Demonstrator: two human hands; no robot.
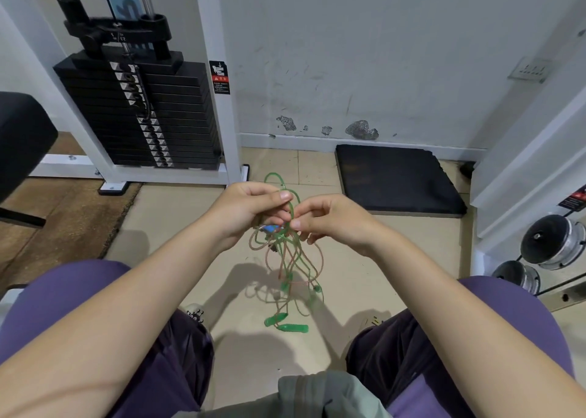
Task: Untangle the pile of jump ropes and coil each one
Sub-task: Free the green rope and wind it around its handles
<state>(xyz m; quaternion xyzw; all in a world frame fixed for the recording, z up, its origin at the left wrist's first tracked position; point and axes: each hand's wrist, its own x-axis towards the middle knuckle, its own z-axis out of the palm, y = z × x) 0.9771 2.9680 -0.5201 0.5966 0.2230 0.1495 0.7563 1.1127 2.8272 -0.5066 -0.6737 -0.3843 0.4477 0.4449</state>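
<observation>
The floor (364,259) lies below my knees, with a weight stack (142,113) ahead to my left and a black mat (396,179) against the wall ahead to my right. Between my legs hangs the tangle of jump ropes (287,259), green and pinkish cords interlaced, its long axis running downward from my hands toward the floor. Two green handles (285,322) form its lowest point, at or just above the floor; I cannot tell whether they touch it. One green loop (279,179) rises above my fingers.

My left hand (250,208) curls round the upper bundle of cords. My right hand (333,221) pinches a green strand just beside the left thumb, so both hands meet, nearly touching, at the top of the tangle. Neither is nearer; the knot sits between them and directly beneath.

As I judge it, the coming move turns on drawing the pinched strand rightward, away from the held bundle, while the weight hangs straight down.
</observation>
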